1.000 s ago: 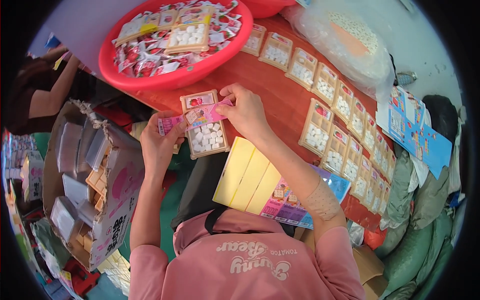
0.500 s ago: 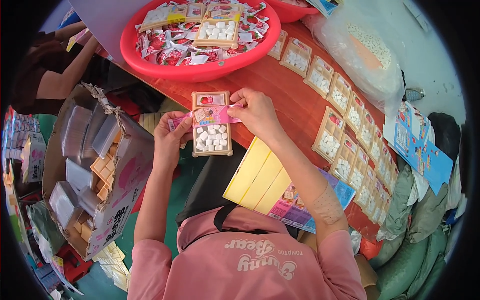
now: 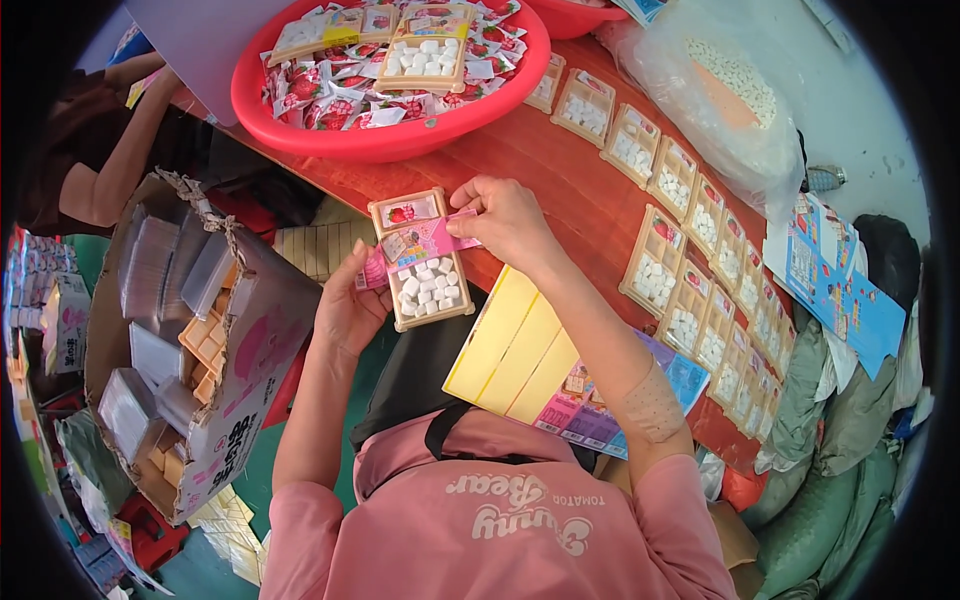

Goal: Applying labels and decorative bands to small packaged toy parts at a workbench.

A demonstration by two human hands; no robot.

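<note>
Holding a shallow tan plastic tray (image 3: 425, 268) at centre frame, the left hand (image 3: 348, 308) cups its lower left edge, fingers curled under. White chunky tablets fill the tray's lower compartment; a small picture card sits in the upper one. The right hand (image 3: 508, 220) pinches a glossy pink packet (image 3: 420, 245) laid across the tray. Behind runs a reddish-brown wooden surface (image 3: 570, 185) with a red round plastic basin (image 3: 390, 135) at top and rows of filled trays (image 3: 690, 270) on the right. A torn cardboard box (image 3: 215, 350) stands at left.
</note>
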